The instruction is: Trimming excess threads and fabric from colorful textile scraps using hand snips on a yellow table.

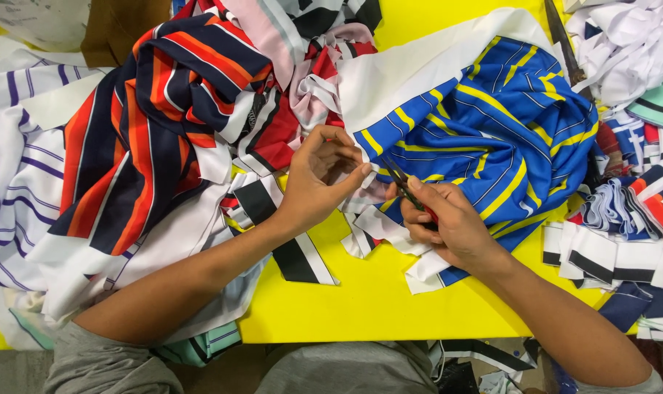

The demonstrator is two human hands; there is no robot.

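The blue fabric with yellow stripes lies on the yellow surface toward its far right corner, bunched in folds, its white underside turned up along the far edge; its near-left hem runs slantwise from the far middle of the surface down toward the near right, and that hem is where both hands meet. The right hand sits at the near side of the hem, fingers curled around small scissors with a red handle mostly hidden in the palm, the dark blades pointing away and leftward along the hem's line. The left hand comes in from the near-left edge, forearm laid across a black-and-white striped strip, wrist bent and fingertips pinched on the white edge of the blue fabric just beyond the scissor tips, holding it taut. The two hands are close together, almost touching, with the blades between them; the right is the nearer to the bulk of the cloth. To the left a navy, orange and red striped piece lies heaped over white cloth with purple lines, and cut striped strips are piled along the right edge.
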